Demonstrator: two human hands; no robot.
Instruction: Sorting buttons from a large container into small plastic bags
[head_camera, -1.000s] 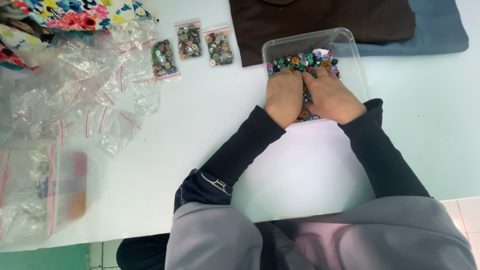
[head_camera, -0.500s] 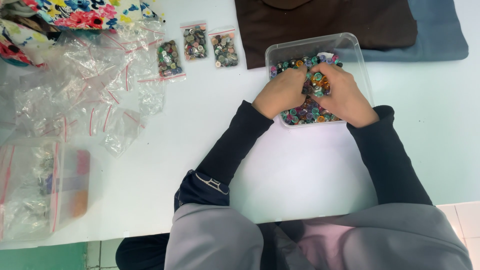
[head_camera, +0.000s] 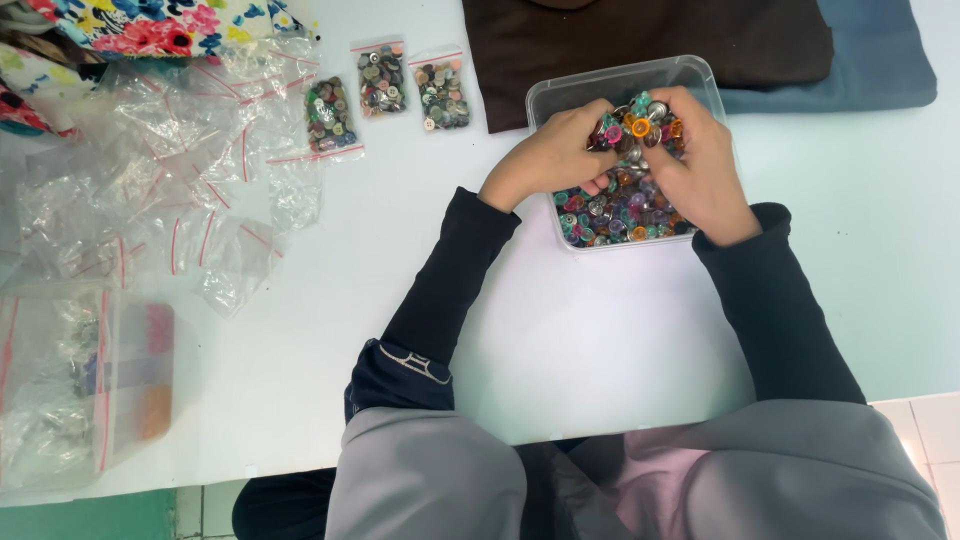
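Observation:
A clear plastic tub (head_camera: 640, 78) on the white table holds a heap of small colourful buttons (head_camera: 620, 205). Both my hands are inside the tub. My left hand (head_camera: 548, 155) and my right hand (head_camera: 700, 165) are cupped together, lifting a handful of buttons (head_camera: 640, 125) between them above the heap. Black sleeves cover both my forearms.
Three small zip bags filled with buttons (head_camera: 385, 88) lie left of the tub. A pile of empty clear zip bags (head_camera: 170, 170) spreads at the left. Folded brown cloth (head_camera: 650, 35) and blue cloth (head_camera: 870, 60) lie behind the tub. A larger bag with a box (head_camera: 90, 385) sits bottom left.
My hands went from lying flat on the buttons to cupping together and raising a handful toward the far side of the tub.

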